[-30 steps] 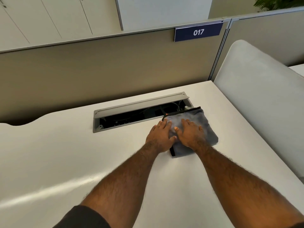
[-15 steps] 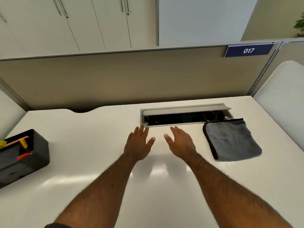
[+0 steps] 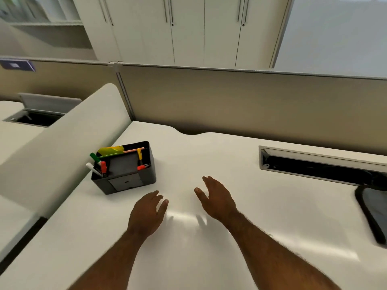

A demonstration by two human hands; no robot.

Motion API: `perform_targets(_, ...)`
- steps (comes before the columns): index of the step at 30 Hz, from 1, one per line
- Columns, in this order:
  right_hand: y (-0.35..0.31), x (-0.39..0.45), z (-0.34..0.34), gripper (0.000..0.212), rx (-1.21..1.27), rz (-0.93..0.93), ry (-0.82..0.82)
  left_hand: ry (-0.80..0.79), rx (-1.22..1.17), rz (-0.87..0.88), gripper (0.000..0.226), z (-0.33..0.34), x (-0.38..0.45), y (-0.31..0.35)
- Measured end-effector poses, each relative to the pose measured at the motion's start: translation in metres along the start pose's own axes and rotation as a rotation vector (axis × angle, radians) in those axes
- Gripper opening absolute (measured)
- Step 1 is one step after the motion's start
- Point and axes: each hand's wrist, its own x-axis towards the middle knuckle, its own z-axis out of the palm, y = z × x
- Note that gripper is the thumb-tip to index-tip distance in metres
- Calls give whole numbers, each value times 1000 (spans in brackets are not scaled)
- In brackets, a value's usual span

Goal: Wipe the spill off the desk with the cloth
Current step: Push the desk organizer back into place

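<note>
The grey cloth point(image 3: 377, 208) with a dark edge lies flat on the white desk point(image 3: 272, 216) at the far right, cut off by the frame. My left hand point(image 3: 147, 214) and my right hand point(image 3: 216, 198) hover over the middle of the desk, both empty with fingers spread, well to the left of the cloth. No spill shows on the glossy desk surface.
A black desk organiser point(image 3: 125, 168) with markers and pens stands left of my hands. An open cable tray point(image 3: 318, 166) is recessed in the desk at the back right. A white divider panel point(image 3: 62, 147) borders the left side, a beige partition point(image 3: 251, 105) the back.
Both hands left the cloth and moved left across the desk. My view swung left, so the cloth slid to the right edge and the organiser came near.
</note>
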Motion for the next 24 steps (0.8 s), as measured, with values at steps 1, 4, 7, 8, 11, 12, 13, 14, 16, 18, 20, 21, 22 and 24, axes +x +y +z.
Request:
perform_targets(1, -8, 2, 9, 64, 9, -13, -22, -3, 10, -30, 77, -4, -4, -12)
perform_targets(4, -40, 12, 42, 66, 24, -55, -91, -10, 30, -109, 80, -13, -16, -53)
perform_targets(7, -69, 25, 65, 72, 41, -112, -136, -31, 51, -150, 71, -15, -17, -81)
perform_targets(8, -77, 29, 71, 74, 45, -135, -140, -43, 59, -159, 68, -14, -14, -88)
perform_targets(11, -103, 44, 86, 80, 24, -178, -125, -78, 70, -171, 69, -8, -8, -105)
perform_targets(12, -110, 50, 90, 82, 10, -178, -115, -81, 66, -171, 69, -6, -7, -108)
perform_targets(13, -116, 56, 92, 83, -3, -173, -104, -72, 56, -165, 69, -4, -6, -108)
perform_targets(14, -121, 63, 92, 83, -14, -169, -90, -57, 44, -158, 69, -3, -4, -108)
perform_targets(16, -130, 78, 95, 80, -34, -170, -60, -27, 20, -144, 67, 0, 1, -111)
perform_targets(18, -138, 90, 95, 74, -35, -173, -36, -19, 9, -133, 65, 2, 7, -112)
perform_targets(20, -144, 101, 97, 67, -66, -176, -33, -9, -2, -145, 63, 7, 12, -114)
perform_targets(21, -146, 106, 97, 63, -97, -174, -37, 4, -2, -151, 63, 10, 13, -115)
perform_targets(22, -147, 110, 97, 59, -128, -170, -42, 19, 2, -154, 63, 12, 14, -116)
perform_targets(24, -149, 118, 97, 52, -161, -162, -43, 50, 7, -157, 63, 16, 15, -117)
